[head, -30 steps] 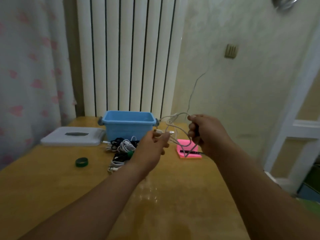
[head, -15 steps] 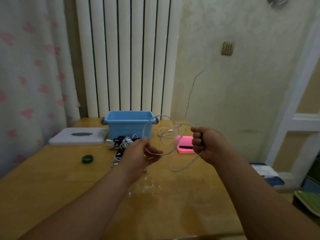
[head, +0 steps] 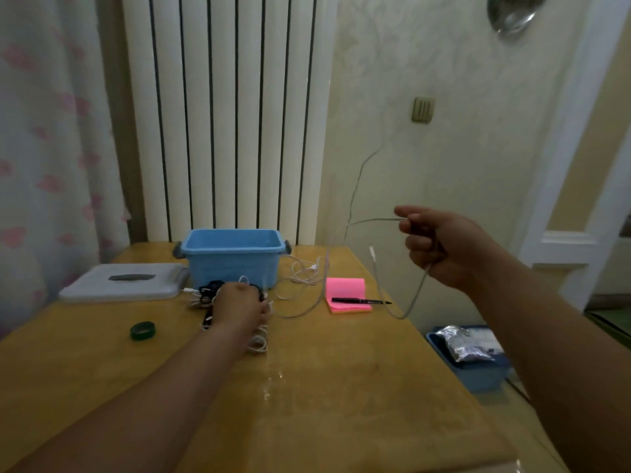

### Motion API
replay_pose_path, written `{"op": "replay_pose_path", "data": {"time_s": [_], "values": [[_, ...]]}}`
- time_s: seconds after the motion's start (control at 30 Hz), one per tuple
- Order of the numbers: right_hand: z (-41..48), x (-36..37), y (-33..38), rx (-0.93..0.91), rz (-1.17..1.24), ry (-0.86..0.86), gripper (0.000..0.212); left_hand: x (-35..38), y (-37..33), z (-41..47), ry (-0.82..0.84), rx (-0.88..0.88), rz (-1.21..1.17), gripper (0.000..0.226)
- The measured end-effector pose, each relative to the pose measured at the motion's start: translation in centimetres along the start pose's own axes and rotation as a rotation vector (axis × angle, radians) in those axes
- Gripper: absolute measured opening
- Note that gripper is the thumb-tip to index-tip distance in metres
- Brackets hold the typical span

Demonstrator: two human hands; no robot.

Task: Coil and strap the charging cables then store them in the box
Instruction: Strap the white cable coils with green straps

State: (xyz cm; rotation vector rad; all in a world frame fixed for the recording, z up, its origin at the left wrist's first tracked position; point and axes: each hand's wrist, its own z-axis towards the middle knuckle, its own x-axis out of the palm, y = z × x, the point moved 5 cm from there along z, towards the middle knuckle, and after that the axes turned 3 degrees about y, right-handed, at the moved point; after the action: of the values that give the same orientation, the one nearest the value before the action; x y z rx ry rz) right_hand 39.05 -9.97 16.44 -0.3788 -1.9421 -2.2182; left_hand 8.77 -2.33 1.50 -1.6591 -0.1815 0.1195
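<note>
Grey cable (head: 415,295) runs through your right hand (head: 440,247), held in the air over the right edge of the wooden surface (head: 307,387). Your fingers are curled round the cable, a loop sags below your fist, and the plug end points up beside it. Your left hand (head: 239,302) rests on the pile of cables (head: 257,343) just in front of the blue box (head: 232,264); you cannot tell whether its fingers grip any. A pink notepad (head: 346,291) carrying a pen (head: 358,301) lies between your hands.
</note>
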Motion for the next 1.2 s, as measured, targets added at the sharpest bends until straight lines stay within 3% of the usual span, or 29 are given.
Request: {"op": "replay_pose_path", "data": {"time_s": [0.07, 0.13, 0.2, 0.27, 0.3, 0.33, 0.4, 0.43, 0.5, 0.63, 0.7, 0.77, 0.93, 1.1, 1.2], "values": [[0.1, 1.2, -0.1, 0.052, 0.098, 0.000, 0.026, 0.1, -1.6, -1.6, -0.142, 0.261, 0.250, 0.027], [0.4, 2.6, -0.6, 0.112, 0.216, -0.010, 0.026, 0.5, -3.9, -5.3, -0.197, 0.636, 0.212, 0.034], [0.7, 4.1, -1.2, 0.165, 0.331, -0.012, 0.027, 2.1, -5.4, -10.0, 0.020, 0.972, 0.244, 0.039], [0.8, 5.3, -1.7, 0.196, 0.400, -0.033, 0.028, 4.2, -4.9, -13.3, 0.282, 1.130, 0.504, 0.063], [0.7, 5.9, -1.9, 0.200, 0.418, -0.047, 0.029, 4.8, -4.3, -14.0, 0.323, 1.173, 0.617, 0.071], [0.7, 6.4, -2.0, 0.195, 0.437, -0.061, 0.029, 5.2, -3.8, -14.1, 0.309, 1.198, 0.677, 0.072], [0.5, 7.3, -2.2, 0.173, 0.484, -0.090, 0.027, 5.6, -3.7, -13.7, 0.222, 1.229, 0.672, 0.052], [0.3, 7.5, -2.3, 0.161, 0.491, -0.104, 0.024, 5.5, -4.0, -13.6, 0.217, 1.207, 0.625, 0.039], [0.3, 7.3, -2.4, 0.121, 0.404, -0.100, 0.020, 4.7, -5.4, -13.0, 0.335, 0.989, 0.381, 0.045], [-0.1, 5.7, -3.0, -0.021, -0.400, -0.023, 0.054, 1.4, -9.6, -9.6, 0.540, 0.380, -0.406, 0.040], [-0.6, 6.3, -4.1, -0.118, -0.760, 0.089, 0.059, 0.2, -10.9, -7.5, 0.570, 0.213, -0.635, 0.032], [-0.9, 7.4, -5.6, -0.210, -0.995, 0.172, 0.053, -0.2, -10.9, -5.8, 0.564, 0.128, -0.709, 0.027], [0.0, 10.9, -8.9, -0.208, -0.900, 0.280, 0.045, -0.6, -7.5, -2.8, 0.452, 0.090, -0.539, 0.018], [1.5, 14.8, -12.7, -0.097, -0.821, 0.548, 0.023, -0.2, -6.6, 0.2, 0.420, 0.040, -0.693, 0.027], [3.9, 14.7, -14.5, -0.157, -0.718, 0.365, 0.024, -0.3, -7.4, 1.4, 0.314, 0.121, -0.662, 0.035]]}}
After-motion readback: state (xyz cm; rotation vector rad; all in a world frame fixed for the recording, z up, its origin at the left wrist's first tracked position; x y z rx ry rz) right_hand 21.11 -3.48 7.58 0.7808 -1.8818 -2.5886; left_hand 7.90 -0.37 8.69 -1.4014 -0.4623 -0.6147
